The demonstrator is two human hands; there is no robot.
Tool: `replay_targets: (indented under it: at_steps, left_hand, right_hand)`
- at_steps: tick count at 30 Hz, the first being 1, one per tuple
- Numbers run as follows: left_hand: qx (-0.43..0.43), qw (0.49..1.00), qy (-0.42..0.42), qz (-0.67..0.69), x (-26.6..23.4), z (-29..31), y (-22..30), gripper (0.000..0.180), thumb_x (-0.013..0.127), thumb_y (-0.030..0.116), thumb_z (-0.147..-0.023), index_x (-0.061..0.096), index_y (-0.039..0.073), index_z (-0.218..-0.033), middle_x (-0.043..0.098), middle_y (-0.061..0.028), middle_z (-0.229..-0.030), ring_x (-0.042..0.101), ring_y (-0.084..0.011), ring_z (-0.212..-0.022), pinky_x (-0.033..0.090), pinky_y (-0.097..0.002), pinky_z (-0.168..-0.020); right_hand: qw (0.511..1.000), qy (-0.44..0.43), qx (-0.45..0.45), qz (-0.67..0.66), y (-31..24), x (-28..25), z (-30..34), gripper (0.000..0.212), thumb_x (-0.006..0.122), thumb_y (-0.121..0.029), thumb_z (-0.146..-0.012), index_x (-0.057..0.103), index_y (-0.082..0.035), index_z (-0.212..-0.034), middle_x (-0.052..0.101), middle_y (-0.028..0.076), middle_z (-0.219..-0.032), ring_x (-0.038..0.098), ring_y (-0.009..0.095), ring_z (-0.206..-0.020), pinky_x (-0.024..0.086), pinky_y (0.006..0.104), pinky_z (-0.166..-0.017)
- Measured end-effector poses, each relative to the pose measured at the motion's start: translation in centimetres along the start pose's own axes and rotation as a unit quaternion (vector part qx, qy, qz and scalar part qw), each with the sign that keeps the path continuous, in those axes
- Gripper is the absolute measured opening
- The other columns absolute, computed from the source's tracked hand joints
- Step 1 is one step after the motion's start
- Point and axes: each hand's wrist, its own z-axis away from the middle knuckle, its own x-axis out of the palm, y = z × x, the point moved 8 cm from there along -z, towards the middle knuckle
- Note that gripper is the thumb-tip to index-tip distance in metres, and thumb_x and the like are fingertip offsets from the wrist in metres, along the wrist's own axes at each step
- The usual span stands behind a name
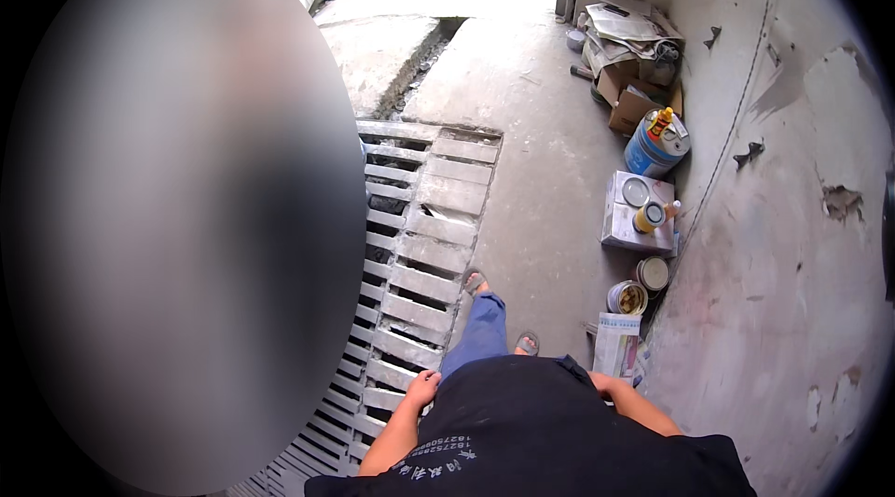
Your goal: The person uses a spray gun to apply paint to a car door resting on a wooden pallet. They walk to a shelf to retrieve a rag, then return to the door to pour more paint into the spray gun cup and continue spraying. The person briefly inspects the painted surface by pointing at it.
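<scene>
My left hand (425,387) hangs beside my left thigh, above the slatted floor. Its fingers are loosely curled, and no object shows in them. On the other side, my right hand (602,382) is low by my hip, close to a folded newspaper (615,346); the shirt hides its fingers. An open can (627,297) with brownish contents and a lidded can (653,271) stand just beyond the newspaper. Neither hand visibly touches any of these.
Farther along the right wall are a white box (625,228) with a yellow can (648,216) on top, a blue drum (648,157), and a cardboard box (630,103) under papers (629,26). Slatted grating (433,250) with gaps lies left, near an open trench (419,68). A large blur covers the left.
</scene>
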Motion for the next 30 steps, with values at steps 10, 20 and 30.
replay_targets:
  at_steps: [10,20,30]
  left_hand:
    - [0.004,0.985,-0.077,-0.158,0.1,-15.3,8.3,0.045,0.053,0.04,-0.084,0.063,0.003,-0.108,0.061,-0.0205,-0.109,0.058,-0.032,-0.105,0.044,-0.0366,-0.088]
    - [0.006,0.995,0.029,0.092,-7.8,-20.9,35.3,0.043,0.058,0.027,-0.085,0.054,0.001,-0.119,0.061,-0.011,-0.103,0.058,-0.0169,-0.079,0.048,-0.0297,-0.07]
    - [-0.063,0.998,0.014,0.024,2.7,-21.3,43.3,0.03,0.052,0.027,-0.087,0.063,0.002,-0.098,0.061,-0.0066,-0.077,0.057,-0.0154,-0.065,0.045,-0.03,-0.054]
  right_hand:
    - [0.97,0.075,0.077,-0.218,-14.5,-11.7,-1.8,0.028,0.061,-0.014,-0.08,0.058,-0.01,-0.107,0.063,0.003,-0.09,0.06,0.017,-0.072,0.05,0.0323,-0.06]
    - [0.934,0.29,-0.005,-0.21,-25.0,-27.4,-7.2,0.017,0.053,-0.012,-0.085,0.051,-0.006,-0.101,0.052,0.001,-0.07,0.05,0.011,-0.055,0.039,0.0233,-0.044]
    - [0.981,0.175,0.049,0.069,-33.4,-44.1,-14.5,0.031,0.067,-0.014,-0.074,0.063,-0.002,-0.102,0.064,0.007,-0.087,0.058,0.017,-0.076,0.048,0.0307,-0.066]
